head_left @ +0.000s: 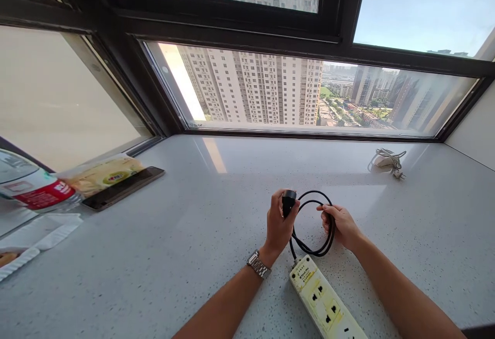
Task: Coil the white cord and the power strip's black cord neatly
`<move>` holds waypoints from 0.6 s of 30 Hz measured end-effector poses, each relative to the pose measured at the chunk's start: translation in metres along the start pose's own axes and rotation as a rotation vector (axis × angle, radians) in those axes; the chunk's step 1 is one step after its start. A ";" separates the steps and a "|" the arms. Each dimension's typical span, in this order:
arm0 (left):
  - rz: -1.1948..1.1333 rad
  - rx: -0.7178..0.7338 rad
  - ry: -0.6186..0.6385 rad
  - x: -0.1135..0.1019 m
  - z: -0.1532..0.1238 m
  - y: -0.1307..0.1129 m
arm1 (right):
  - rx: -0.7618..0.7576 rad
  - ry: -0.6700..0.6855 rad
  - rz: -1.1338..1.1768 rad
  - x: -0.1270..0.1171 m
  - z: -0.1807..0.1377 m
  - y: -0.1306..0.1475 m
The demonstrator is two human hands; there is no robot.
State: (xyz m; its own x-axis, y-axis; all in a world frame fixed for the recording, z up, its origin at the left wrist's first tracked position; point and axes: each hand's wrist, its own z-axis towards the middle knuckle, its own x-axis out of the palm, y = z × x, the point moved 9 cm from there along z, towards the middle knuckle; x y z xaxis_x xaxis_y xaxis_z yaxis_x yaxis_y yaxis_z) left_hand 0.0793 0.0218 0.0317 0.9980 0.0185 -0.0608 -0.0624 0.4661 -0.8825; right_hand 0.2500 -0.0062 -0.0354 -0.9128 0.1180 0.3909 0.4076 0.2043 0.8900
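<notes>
My left hand (279,223), with a metal watch on the wrist, is closed around the black plug (288,202) of a power strip. The black cord (314,252) runs from it in a loose coil of a few loops. On the right side of that coil, my right hand (339,224) grips the cord between thumb and fingers. Below both hands the yellowed white power strip (323,297) lies on the counter, sockets facing up, its near end cut off by the frame edge. The cord enters its far end.
A grey cable with a plug (388,162) lies at the back right of the speckled white counter (216,205). To the left are a phone (124,188), a food packet (110,173), a bottle with a red label (44,192) and a white wrapper (42,233). Windows border the back.
</notes>
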 end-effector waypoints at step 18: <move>-0.160 -0.265 -0.251 -0.046 0.027 0.042 | -0.106 -0.199 0.264 -0.042 0.006 0.021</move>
State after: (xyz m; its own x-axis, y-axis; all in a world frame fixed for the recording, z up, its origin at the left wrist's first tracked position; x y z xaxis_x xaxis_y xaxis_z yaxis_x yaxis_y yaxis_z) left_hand 0.0313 0.0644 0.0097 0.9653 0.1948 0.1740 0.1258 0.2368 -0.9634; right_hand 0.2971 -0.0015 -0.0344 -0.7491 0.3431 0.5667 0.6147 0.0410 0.7877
